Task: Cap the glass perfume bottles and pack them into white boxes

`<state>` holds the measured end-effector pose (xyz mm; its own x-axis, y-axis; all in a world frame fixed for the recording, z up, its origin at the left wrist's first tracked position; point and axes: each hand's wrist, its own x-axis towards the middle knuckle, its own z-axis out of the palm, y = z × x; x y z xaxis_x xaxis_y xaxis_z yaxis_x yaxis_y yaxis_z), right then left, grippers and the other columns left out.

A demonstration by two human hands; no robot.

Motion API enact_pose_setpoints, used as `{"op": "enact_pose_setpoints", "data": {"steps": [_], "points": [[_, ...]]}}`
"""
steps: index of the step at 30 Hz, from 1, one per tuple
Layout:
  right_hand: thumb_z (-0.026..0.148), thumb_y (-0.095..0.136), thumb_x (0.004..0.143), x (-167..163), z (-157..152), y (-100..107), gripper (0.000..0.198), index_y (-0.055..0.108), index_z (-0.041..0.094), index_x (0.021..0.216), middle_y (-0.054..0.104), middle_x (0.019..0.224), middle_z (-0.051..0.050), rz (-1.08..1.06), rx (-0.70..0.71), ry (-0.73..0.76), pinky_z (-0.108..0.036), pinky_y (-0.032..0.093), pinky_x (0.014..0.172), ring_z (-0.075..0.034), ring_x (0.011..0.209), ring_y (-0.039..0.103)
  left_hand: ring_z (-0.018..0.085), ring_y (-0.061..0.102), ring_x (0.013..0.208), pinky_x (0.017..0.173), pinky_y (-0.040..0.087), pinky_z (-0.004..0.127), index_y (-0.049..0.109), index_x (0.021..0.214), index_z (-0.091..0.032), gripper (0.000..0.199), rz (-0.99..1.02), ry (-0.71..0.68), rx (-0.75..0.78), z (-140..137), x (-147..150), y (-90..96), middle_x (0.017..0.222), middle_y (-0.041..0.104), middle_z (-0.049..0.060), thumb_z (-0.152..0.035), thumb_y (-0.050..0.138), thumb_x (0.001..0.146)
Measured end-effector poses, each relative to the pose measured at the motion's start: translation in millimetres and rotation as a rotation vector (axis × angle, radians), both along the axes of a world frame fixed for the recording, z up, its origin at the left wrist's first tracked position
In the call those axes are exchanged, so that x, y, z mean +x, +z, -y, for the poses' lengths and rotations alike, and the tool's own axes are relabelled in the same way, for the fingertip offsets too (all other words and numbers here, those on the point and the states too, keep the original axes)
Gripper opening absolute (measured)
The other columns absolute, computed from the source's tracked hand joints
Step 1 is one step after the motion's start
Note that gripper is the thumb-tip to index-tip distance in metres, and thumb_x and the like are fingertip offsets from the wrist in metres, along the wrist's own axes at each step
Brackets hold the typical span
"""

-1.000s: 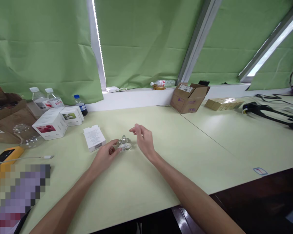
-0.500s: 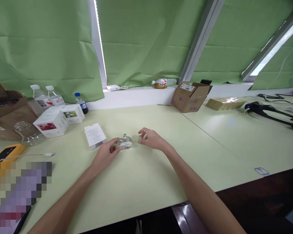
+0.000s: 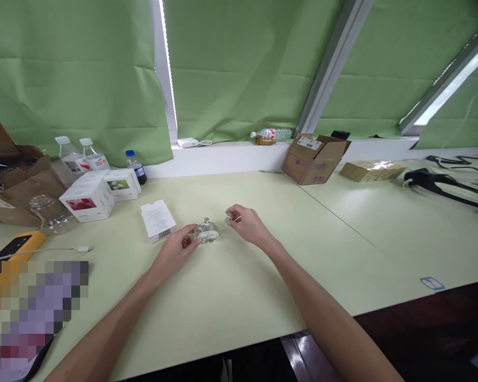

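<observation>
A round, clear glass perfume bottle (image 3: 207, 232) with a silver spray top stands upright on the table. My left hand (image 3: 177, 248) grips its left side between thumb and fingers. To the right of the bottle, my right hand (image 3: 245, 223) pinches a small clear bottle cap (image 3: 228, 217), held apart from the bottle and slightly above the tabletop. Behind my left hand lies a white carton (image 3: 158, 220) with printed text and a barcode, its end flap open.
White boxes (image 3: 88, 199), plastic bottles (image 3: 67, 154) and a brown paper bag (image 3: 27, 185) stand at the left. An orange device (image 3: 22, 245) with a white cable lies nearer. An open cardboard box (image 3: 313, 162) sits at the back right, beside a yellowish package (image 3: 370, 171).
My right hand has lifted and turned the cap slightly, away from the tabletop. My left hand keeps its grip on the perfume bottle. The whole view has shifted a little.
</observation>
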<state>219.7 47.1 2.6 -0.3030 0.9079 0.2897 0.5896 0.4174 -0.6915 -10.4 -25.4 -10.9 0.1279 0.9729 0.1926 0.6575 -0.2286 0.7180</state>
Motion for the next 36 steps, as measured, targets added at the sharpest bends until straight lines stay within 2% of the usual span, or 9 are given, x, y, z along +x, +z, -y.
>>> {"op": "enact_pose_setpoints", "data": {"steps": [6,12,24,31,36], "points": [[0.029,0.055,0.080,-15.6,11.3,10.6,0.030,0.058,0.022,0.110,0.064,0.088,-0.001,-0.226,0.047,0.056,-0.030,0.050,0.071,-0.014,0.075,0.060,0.015,0.050,0.061,0.057,0.040,0.025,0.056,0.119,-0.021,0.044,-0.006,0.004,0.021,-0.1,0.3,1.4,0.068,0.056,0.000,-0.046,0.045,0.085],[0.036,0.059,0.079,-26.5,20.4,15.9,0.030,0.055,0.021,0.105,0.066,0.086,-0.003,-0.352,-0.015,0.069,-0.031,0.050,0.072,-0.015,0.075,0.062,0.015,0.052,0.062,0.058,0.041,0.025,0.056,0.119,-0.022,0.044,-0.008,-0.009,0.016,0.0,-0.4,2.4,0.070,0.057,0.001,-0.046,0.045,0.085],[0.036,0.061,0.078,-30.6,23.2,16.4,0.029,0.057,0.021,0.103,0.066,0.085,-0.002,-0.380,-0.036,0.077,-0.031,0.051,0.071,-0.015,0.074,0.062,0.014,0.051,0.059,0.056,0.040,0.024,0.057,0.118,-0.023,0.043,0.005,-0.013,0.022,-0.1,-0.2,1.3,0.068,0.057,0.000,-0.047,0.045,0.085],[0.034,0.056,0.083,-43.5,34.6,21.0,0.029,0.054,0.024,0.109,0.064,0.099,-0.003,-0.427,0.086,0.106,-0.029,0.051,0.072,-0.015,0.084,0.061,0.014,0.050,0.058,0.056,0.038,0.024,0.056,0.117,-0.023,0.040,0.007,-0.020,-0.008,0.5,0.2,2.9,0.066,0.055,-0.001,-0.045,0.045,0.085],[0.028,0.055,0.084,-48.1,37.3,15.5,0.025,0.056,0.027,0.109,0.065,0.103,-0.001,-0.271,0.180,0.161,-0.031,0.051,0.075,-0.015,0.081,0.060,0.013,0.047,0.056,0.054,0.036,0.024,0.056,0.115,-0.023,0.038,0.016,-0.029,0.000,1.0,0.3,4.5,0.063,0.052,-0.003,-0.043,0.044,0.086]]}}
